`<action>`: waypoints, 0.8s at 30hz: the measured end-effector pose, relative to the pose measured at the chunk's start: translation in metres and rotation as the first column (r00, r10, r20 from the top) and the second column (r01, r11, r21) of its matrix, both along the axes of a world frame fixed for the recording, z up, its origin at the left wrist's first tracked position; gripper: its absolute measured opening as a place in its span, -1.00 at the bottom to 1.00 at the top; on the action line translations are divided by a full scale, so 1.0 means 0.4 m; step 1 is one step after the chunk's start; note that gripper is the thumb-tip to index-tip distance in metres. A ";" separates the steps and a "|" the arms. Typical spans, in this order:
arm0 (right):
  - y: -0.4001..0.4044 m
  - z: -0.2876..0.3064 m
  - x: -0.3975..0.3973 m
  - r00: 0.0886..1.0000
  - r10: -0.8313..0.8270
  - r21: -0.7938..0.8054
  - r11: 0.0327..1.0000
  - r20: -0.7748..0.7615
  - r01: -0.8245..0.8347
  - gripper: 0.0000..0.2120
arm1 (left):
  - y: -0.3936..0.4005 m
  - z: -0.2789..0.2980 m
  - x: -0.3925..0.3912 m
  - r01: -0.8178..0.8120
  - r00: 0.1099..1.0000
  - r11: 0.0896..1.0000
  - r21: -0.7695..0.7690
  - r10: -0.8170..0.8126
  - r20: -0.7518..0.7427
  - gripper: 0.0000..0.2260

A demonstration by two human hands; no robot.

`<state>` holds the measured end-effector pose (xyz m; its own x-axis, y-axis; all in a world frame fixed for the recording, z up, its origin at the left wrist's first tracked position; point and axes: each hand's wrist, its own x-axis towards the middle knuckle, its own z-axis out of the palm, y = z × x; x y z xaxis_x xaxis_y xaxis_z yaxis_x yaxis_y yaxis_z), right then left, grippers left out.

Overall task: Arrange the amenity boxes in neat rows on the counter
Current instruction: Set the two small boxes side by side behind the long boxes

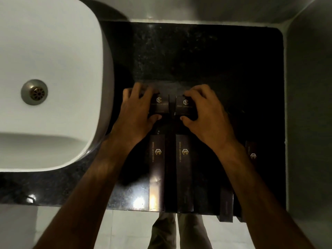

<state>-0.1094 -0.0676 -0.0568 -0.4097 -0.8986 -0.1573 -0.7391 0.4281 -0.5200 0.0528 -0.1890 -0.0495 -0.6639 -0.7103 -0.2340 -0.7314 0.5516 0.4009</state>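
On the black counter [215, 56], two small amenity boxes [159, 105] sat side by side, a narrow gap between them. Your left hand [138, 112] pinched one, your right hand [206, 114] gripped the other. Nearer you lay long boxes [157, 169] in parallel, reaching the counter's edge; the white sink [53, 69] stood left.

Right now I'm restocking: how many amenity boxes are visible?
5: small box in left hand, small box in right hand, two long boxes below, another right. More may be hidden.

white sink [53, 42] with metal drain [34, 92] beside grey wall [309, 87]
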 end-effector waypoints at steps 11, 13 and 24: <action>-0.013 0.014 -0.004 1.000 -0.011 0.022 1.000 0.025 0.010 -0.42 | -0.001 0.009 -0.006 -0.006 1.000 0.999 0.050 0.005 0.002 -0.39; -0.011 0.011 -0.003 1.000 -0.012 0.019 1.000 0.028 0.011 -0.41 | 0.002 0.011 -0.005 0.002 1.000 0.999 0.044 -0.002 0.013 -0.39; 0.000 0.000 0.008 0.997 -0.013 0.025 1.000 0.076 0.011 -0.11 | -0.002 0.015 0.000 -0.024 1.000 0.994 0.109 0.023 0.009 -0.29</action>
